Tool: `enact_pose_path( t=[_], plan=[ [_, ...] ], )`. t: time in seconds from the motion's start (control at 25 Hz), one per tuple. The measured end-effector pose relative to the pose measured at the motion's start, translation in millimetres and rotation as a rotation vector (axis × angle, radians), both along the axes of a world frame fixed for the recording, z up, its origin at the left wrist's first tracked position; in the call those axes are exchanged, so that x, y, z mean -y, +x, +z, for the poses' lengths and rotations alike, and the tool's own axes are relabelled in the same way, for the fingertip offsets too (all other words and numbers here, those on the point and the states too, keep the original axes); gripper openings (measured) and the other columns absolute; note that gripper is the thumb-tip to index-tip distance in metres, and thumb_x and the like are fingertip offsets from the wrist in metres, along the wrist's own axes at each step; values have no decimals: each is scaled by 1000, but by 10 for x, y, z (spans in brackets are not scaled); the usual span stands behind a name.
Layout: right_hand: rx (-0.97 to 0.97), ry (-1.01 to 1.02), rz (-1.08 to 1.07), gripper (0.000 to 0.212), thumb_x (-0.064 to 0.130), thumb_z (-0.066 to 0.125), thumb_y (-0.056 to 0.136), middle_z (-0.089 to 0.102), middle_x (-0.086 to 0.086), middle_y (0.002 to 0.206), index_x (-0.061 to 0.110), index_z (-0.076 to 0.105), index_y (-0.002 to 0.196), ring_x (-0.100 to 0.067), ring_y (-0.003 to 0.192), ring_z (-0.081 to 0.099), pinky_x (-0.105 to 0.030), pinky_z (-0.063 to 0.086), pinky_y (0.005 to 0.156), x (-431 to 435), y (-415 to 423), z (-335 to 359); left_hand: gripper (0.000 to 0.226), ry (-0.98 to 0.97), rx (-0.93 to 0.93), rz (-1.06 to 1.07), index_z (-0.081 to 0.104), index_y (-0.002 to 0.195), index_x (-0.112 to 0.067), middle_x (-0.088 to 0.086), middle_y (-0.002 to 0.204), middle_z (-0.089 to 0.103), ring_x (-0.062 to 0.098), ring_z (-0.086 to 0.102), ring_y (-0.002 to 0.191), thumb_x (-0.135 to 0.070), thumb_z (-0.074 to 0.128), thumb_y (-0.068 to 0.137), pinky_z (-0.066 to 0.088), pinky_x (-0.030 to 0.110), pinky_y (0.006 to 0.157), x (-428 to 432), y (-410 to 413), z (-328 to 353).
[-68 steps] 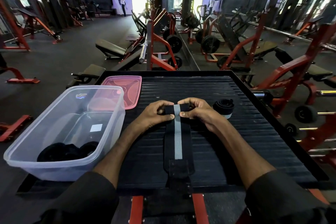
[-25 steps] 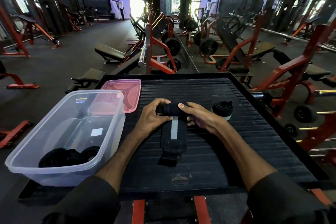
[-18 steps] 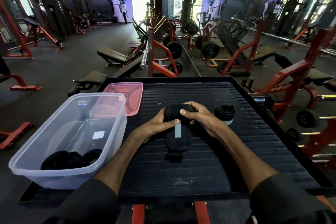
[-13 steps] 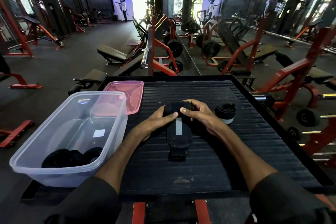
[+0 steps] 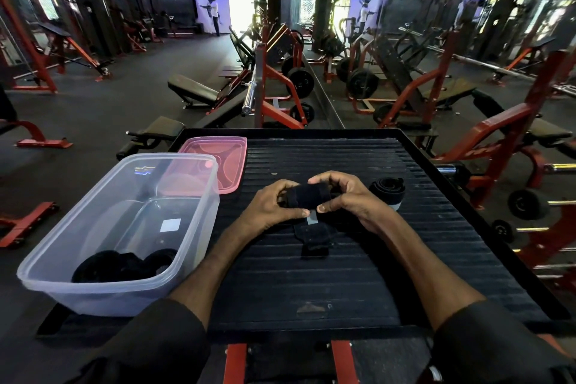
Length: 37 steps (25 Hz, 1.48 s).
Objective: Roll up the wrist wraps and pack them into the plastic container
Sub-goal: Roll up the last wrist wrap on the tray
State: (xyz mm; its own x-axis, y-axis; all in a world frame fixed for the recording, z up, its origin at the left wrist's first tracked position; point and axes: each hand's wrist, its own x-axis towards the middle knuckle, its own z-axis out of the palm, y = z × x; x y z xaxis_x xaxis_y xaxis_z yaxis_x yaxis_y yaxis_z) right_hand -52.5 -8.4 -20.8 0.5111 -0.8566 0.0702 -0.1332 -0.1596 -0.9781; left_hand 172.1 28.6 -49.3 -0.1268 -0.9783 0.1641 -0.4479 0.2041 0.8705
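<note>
A black wrist wrap [image 5: 307,196] with a grey stripe lies mostly rolled on the ribbed black platform [image 5: 311,284]. My left hand [image 5: 272,209] and my right hand [image 5: 349,198] both grip the roll from its two ends, thumbs pressed near the stripe. A short flat tail of the wrap sticks out toward me. A second rolled wrap [image 5: 387,192] rests just right of my right hand. The clear plastic container [image 5: 184,227] stands at the left, with several black rolled wraps [image 5: 124,265] in its near end.
A pink lid [image 5: 227,156] lies behind the container at the platform's far left corner. The platform has a raised black rim. Red gym machines, benches and weight plates fill the floor beyond and to the right.
The wrap has been rolled toward me: the long flat strip with the grey stripe has shrunk to a short tail, and the roll in my hands has grown thicker.
</note>
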Motion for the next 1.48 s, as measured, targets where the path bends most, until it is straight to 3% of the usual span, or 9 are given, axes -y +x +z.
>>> enact_pose_path(
  t=[0.16,0.32,0.48,0.64,0.76,0.92,1.2,1.36,1.48],
  plan=[
    [261,385,40,43,5,73,84,73,-3,118,21,68,124,-16,96,71,-31,54,75,-15,-47,101,58,-57,-7,4,66,116,-20,-12,108,69,-3,67,99,-19,94,66,52,16,89,-21,-54,73],
    [62,379,-67,22,29,68,95,69,0,99,21,65,116,-13,87,64,-27,52,70,-12,22,76,58,-122,-55,-9,66,116,-18,-7,109,70,-2,67,99,-9,93,65,52,14,89,-49,-71,85],
    [-119,328,36,58,60,71,84,62,0,94,17,63,121,-11,82,57,-24,47,71,45,-18,-29,58,-187,-64,-13,65,118,-11,-4,112,67,-9,63,100,-1,90,67,49,11,88,-89,-78,106],
    [-28,249,-19,33,34,78,88,68,0,93,18,66,115,-9,79,64,-22,51,65,11,-42,-11,64,-58,-81,-90,56,127,-22,-8,126,60,0,59,114,2,83,75,47,14,96,-22,-32,86],
    [51,204,-61,48,27,86,77,70,-1,101,18,70,120,-11,90,67,-25,48,69,-5,-69,-8,61,159,-203,-116,47,139,-19,-6,134,58,6,55,125,-4,75,86,47,11,95,-18,-15,106],
    [111,137,-62,47,-2,82,76,73,-3,103,10,69,120,-17,96,66,-31,51,84,-35,-68,29,39,285,-213,-174,54,129,-29,-14,125,65,-1,59,120,-22,70,94,47,12,93,-75,6,170],
    [143,117,56,59,-25,70,67,71,-14,125,14,70,111,-20,111,66,-32,57,88,-63,-34,86,49,105,-180,-67,63,109,-20,1,104,71,14,67,99,-16,92,69,54,28,89,-53,-41,94],
    [337,388,135,60,-6,68,74,65,-10,137,21,64,128,-20,111,64,-35,51,81,-24,-92,113,57,-14,-123,-30,64,106,-25,-5,105,71,10,69,101,-22,97,59,55,28,93,-53,-44,110],
    [267,460,111,60,13,70,79,70,-6,123,21,59,136,-18,105,67,-34,54,80,-46,-73,118,60,-88,-95,-19,63,111,-25,-9,110,69,4,67,104,-16,96,61,53,21,93,-85,-78,154]
  ],
)
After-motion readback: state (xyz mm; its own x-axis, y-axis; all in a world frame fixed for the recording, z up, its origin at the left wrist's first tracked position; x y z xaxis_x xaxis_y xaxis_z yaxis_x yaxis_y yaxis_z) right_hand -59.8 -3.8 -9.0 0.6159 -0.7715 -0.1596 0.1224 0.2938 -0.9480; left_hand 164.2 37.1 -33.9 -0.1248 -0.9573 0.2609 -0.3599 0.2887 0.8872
